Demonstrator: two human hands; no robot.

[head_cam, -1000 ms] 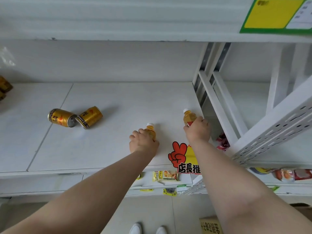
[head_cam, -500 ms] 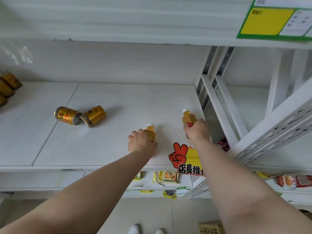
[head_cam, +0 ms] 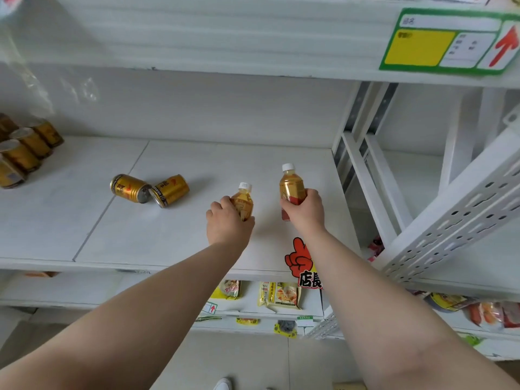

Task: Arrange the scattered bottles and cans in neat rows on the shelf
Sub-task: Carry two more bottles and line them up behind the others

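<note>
We hold two small white-capped bottles of amber drink over the white shelf [head_cam: 168, 237]. Our left hand [head_cam: 228, 223] curls round the left bottle [head_cam: 244, 202], which is tilted. Our right hand [head_cam: 305, 209] grips the right bottle [head_cam: 291, 187] upright, just beside it. We cannot tell whether either base touches the shelf. Further left a gold can [head_cam: 129, 188] lies on its side, touching a second fallen can [head_cam: 170, 190]. Upright cans [head_cam: 22, 153] stand clustered at the far left. Snack packets [head_cam: 280, 295] lie on the lower shelf [head_cam: 84, 288].
</note>
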